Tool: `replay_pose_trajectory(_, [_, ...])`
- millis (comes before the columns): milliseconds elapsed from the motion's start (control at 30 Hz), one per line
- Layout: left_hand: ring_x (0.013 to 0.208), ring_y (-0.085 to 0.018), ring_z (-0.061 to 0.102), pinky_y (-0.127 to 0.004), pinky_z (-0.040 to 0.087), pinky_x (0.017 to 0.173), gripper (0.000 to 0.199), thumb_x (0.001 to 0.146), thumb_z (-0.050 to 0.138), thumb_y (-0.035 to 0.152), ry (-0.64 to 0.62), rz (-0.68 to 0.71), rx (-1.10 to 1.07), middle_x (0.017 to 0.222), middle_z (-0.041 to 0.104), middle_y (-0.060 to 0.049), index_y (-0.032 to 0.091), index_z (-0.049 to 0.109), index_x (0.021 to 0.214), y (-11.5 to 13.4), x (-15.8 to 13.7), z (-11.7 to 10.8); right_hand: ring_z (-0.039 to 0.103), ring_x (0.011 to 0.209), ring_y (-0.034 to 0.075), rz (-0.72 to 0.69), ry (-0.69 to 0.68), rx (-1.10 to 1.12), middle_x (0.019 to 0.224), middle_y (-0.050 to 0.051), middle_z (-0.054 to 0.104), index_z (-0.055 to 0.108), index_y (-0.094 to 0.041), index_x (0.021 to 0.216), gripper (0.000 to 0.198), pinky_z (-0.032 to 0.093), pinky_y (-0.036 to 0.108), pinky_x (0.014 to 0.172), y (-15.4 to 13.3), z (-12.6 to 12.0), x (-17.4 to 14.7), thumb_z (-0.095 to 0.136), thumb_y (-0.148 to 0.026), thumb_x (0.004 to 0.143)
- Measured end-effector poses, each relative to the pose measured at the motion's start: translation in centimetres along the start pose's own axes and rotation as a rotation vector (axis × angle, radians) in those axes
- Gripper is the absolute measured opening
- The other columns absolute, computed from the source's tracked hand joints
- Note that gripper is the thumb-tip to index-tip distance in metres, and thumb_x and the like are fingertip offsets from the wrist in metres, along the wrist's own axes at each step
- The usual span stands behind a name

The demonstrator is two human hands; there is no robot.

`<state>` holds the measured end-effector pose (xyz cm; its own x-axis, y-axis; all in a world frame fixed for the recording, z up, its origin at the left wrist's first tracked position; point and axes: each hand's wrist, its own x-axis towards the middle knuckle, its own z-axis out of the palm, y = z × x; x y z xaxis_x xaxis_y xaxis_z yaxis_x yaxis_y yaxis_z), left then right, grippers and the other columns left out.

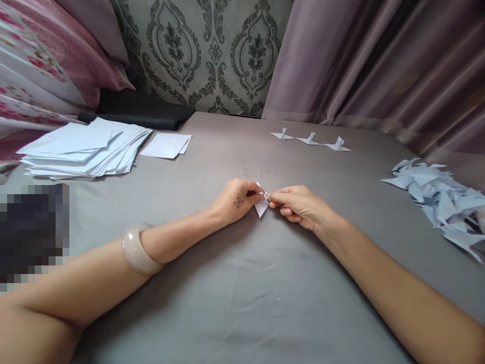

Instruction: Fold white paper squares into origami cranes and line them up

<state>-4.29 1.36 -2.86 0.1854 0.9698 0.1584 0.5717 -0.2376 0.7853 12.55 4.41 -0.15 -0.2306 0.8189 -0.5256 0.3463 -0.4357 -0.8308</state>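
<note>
In the middle of the head view, a small folded white paper piece [261,208] is held between both hands just above the grey cloth [250,293]. My left hand [239,199] pinches it from the left, thumb and forefinger closed on its upper part. From the right, my right hand [297,203] pinches its edge with thumb and forefinger, the other fingers curled in. One pointed tip of the paper hangs down below the fingers. The fingertips hide most of its upper folds.
Stacked white paper sheets [85,149] lie at the left, with small paper squares [165,145] beside them. Three folded paper cranes [310,138] stand in a row at the back. A heap of folded papers [441,194] lies at the right. Black fabric [147,110] rests behind the stack.
</note>
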Motion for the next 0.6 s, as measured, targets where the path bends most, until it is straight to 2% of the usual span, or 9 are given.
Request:
replay_pose_trajectory(200, [0.065,-0.013,0.056,-0.024,0.041,0.061,0.02,0.084,0.058,0.028,-0.037,0.013,0.015,0.073,0.069,-0.001,0.018,0.074,0.088,-0.2,0.1,-0.1,0.033,0.037,0.0,0.01,-0.005,0.012,0.066,0.002,0.062,0.057,-0.014,0.063,0.014,0.016,0.014,0.026,-0.1,-0.1,0.0,0.068,-0.017,0.072])
replay_pose_trajectory(367, [0.073,-0.015,0.061,-0.025,0.043,0.067,0.02,0.084,0.057,0.029,-0.038,0.016,-0.019,0.08,0.072,-0.002,0.019,0.074,0.088,-0.4,0.2,-0.1,0.033,0.038,0.001,0.013,-0.046,0.027,0.064,0.001,0.06,0.057,-0.014,0.063,0.011,0.017,0.014,0.027,-0.3,-0.6,0.1,0.066,-0.016,0.07])
replay_pose_trajectory(600, [0.078,-0.015,0.064,-0.024,0.046,0.071,0.02,0.085,0.055,0.024,-0.051,0.052,-0.02,0.085,0.073,-0.002,0.019,0.074,0.087,0.0,0.1,-0.1,0.026,0.037,0.0,0.039,-0.117,0.013,0.056,-0.003,0.046,0.052,-0.015,0.057,0.016,0.014,0.014,0.029,-0.4,-1.3,0.4,0.065,-0.017,0.066])
